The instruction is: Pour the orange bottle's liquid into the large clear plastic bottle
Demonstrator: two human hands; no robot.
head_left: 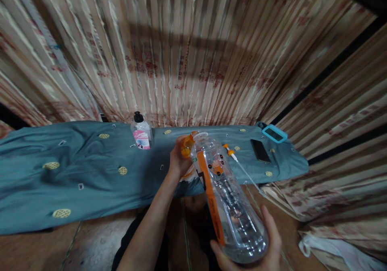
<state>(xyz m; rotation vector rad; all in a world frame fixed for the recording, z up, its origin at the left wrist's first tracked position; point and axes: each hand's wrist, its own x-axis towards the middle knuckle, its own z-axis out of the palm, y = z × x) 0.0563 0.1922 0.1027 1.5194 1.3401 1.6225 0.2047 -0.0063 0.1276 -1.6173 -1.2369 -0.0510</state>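
Two hands on one large clear plastic bottle with orange label [225,198], tilted over the teal patterned cloth [75,170]: right hand [256,251] cups its base, grip wrapped round; left hand [179,158] pinches the orange cap [187,145]. Best to hold the base rigid, twist only the cap, neck kept above the cloth.

Two hands in frame, the left hand [179,158] at the orange cap [186,145], the right hand [256,247] under the base; one large clear plastic bottle [228,198] between them, with one orange label strip; one small pump bottle [141,133] beyond and left of the left hand; two phones beyond the right hand, one dark phone [260,150] and one in a blue case [274,133]; one orange-tipped tube [238,164] just right of the big bottle's neck; one blue-grey cloth [75,174] beneath it all.
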